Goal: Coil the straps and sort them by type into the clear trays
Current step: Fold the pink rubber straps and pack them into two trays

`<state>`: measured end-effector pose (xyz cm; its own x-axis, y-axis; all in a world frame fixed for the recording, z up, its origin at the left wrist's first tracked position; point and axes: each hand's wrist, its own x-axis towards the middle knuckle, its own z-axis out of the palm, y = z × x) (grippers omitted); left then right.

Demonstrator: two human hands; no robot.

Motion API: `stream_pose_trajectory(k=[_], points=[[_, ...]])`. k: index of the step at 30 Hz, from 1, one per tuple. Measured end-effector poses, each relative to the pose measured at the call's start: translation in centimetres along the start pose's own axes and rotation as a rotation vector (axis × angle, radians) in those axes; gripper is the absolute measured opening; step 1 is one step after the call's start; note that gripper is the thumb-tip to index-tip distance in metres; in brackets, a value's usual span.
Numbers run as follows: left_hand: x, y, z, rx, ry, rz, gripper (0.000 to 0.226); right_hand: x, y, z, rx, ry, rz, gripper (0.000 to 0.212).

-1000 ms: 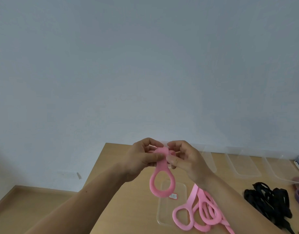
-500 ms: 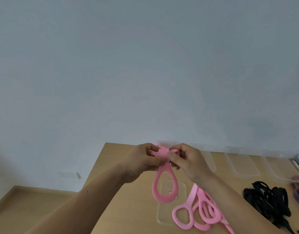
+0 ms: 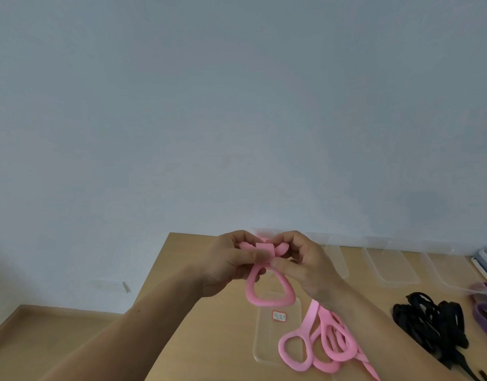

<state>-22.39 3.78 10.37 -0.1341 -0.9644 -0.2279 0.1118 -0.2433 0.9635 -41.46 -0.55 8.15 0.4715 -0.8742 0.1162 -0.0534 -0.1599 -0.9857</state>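
Pale blue wall behind, wooden tabletop (image 3: 198, 298) below, both my hands raised over it.
My left hand (image 3: 225, 262) and right hand (image 3: 305, 268) pinch the folded top of a pink strap (image 3: 267, 296), fingers (image 3: 250, 255) curled tight round it. Its loop hangs above a clear tray (image 3: 264, 347) whose small red-edged label (image 3: 279, 316) is too blurred to read. More pink straps (image 3: 327, 347) lie beside it.

I make out a wooden table (image 3: 181, 248) bearing clear trays (image 3: 393, 270), pink straps (image 3: 308, 320), black straps (image 3: 440, 323) (tangled) and purple straps (image 3: 484, 314).
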Motion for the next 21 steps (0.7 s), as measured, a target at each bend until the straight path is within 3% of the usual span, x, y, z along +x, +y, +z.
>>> stream_pose_trajectory(k=[6,11,13,17,21], points=[[0.2,-0.6,0.3,0.069,0.021,0.115,0.038,-0.1,-0.4,-0.5,0.130,-0.009,0.105,0.025],[0.5,-1.0,0.5,0.120,-0.005,0.200,0.033,0.0,-1.0,-0.4,0.042,-0.032,0.192,0.035],[0.5,-1.2,0.7,0.156,0.010,0.216,0.034,0.1,-0.9,-0.4,-0.002,0.000,0.178,0.036],[0.6,-1.1,0.5,0.225,0.029,0.176,0.047,0.3,-0.6,-0.5,0.008,0.043,0.113,0.012],[0.0,-0.5,0.1,0.222,-0.092,0.100,0.032,0.2,-0.7,-0.2,0.010,0.057,0.046,0.026]])
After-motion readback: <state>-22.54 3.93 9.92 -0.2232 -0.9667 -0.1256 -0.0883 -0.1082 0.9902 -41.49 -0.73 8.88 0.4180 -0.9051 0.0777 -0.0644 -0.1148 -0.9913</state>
